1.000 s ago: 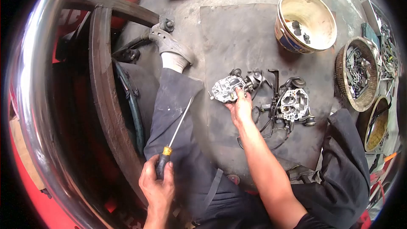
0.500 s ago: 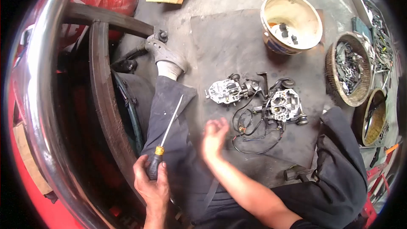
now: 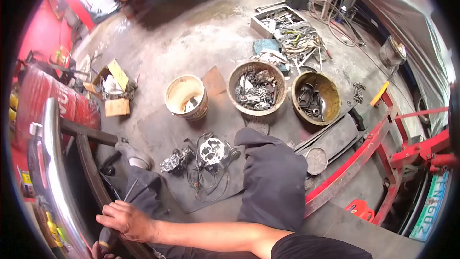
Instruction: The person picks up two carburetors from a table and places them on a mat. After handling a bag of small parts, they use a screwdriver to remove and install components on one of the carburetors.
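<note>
My right hand (image 3: 125,220) reaches across to the left, palm down, its fingers curled. Just below it is a dark screwdriver handle (image 3: 108,236) with a yellow band. My left hand (image 3: 99,251) is at the bottom edge, mostly cut off, its fingers round that handle. A thin metal blade (image 3: 130,190) points up from behind my right hand; whether it belongs to the same handle is hidden. Farther off on the dark mat lie two opened carburetor pieces, a smaller one (image 3: 175,161) and a larger one (image 3: 212,151) with hoses and wires.
A white bucket (image 3: 186,77), a basket (image 3: 236,107) of metal parts and a yellowish basin (image 3: 338,91) stand beyond my knees. Tools fill a tray (image 3: 261,28) behind them. A chrome bar (image 3: 51,163) rises at left; a red metal frame (image 3: 335,180) runs along the right.
My view has swung to the right and up. My right hand has moved from beside the carburetor to the left hand and screwdriver. The screwdriver handle is lower in view.
</note>
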`<state>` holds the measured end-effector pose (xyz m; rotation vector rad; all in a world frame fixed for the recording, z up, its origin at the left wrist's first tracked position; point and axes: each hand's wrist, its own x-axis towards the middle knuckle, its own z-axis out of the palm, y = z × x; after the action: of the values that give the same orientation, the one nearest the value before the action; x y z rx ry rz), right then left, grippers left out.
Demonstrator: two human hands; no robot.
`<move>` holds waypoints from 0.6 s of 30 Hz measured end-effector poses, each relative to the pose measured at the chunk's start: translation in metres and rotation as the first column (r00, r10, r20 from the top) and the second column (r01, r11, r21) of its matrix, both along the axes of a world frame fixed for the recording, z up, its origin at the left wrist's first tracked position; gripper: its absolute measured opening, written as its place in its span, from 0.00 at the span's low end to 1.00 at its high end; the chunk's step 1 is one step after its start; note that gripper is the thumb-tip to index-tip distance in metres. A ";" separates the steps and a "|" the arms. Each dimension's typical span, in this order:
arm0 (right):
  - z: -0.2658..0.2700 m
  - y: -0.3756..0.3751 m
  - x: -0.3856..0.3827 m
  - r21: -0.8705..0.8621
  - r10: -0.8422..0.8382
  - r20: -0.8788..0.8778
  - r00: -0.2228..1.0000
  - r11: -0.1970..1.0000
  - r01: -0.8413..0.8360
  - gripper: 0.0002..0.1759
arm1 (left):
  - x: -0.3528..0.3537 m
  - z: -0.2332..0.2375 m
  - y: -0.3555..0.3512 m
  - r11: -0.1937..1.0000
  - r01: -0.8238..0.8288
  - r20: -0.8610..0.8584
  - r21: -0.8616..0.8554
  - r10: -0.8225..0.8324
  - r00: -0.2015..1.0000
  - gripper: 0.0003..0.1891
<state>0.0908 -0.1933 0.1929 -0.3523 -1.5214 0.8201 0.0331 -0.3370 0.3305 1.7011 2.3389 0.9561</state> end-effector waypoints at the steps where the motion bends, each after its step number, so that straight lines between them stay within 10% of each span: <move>1: 0.012 0.004 0.011 0.008 -0.003 -0.025 1.000 1.000 0.004 0.35 | 0.000 -0.005 -0.003 0.979 0.022 0.026 0.202 -0.028 0.999 0.30; 3: 0.036 0.012 0.039 0.001 -0.013 -0.076 0.997 1.000 0.013 0.35 | -0.034 -0.001 -0.016 0.895 -0.439 0.561 0.076 0.326 0.761 0.27; 6: 0.058 0.021 0.093 -0.068 -0.130 -0.111 0.985 0.990 0.123 0.40 | 0.026 0.013 0.003 0.984 -0.019 -0.296 0.179 0.072 0.952 0.25; 9: 0.075 0.031 0.158 -0.147 -0.354 -0.183 0.917 0.932 0.330 0.31 | 0.007 -0.005 0.011 0.942 0.129 -0.127 0.309 -0.093 0.987 0.22; 11: 0.089 0.032 0.239 -0.401 -0.204 -0.121 0.971 0.905 0.140 0.20 | 0.016 -0.007 0.014 0.947 0.093 -0.106 0.307 -0.063 0.992 0.18; 14: 0.092 0.051 0.345 -0.707 -0.511 0.096 0.854 0.569 0.420 0.15 | 0.020 -0.012 0.007 0.973 0.049 -0.063 0.227 -0.035 0.997 0.18; 18: -0.004 0.121 0.521 -0.520 -0.734 0.390 0.557 0.323 0.790 0.18 | -0.003 -0.027 0.010 0.993 -0.084 -0.090 0.087 0.091 0.992 0.20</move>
<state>0.6115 -0.0721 0.1889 -1.5529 -0.8594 0.5002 0.0300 -0.3273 0.3040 1.7220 2.4857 1.0229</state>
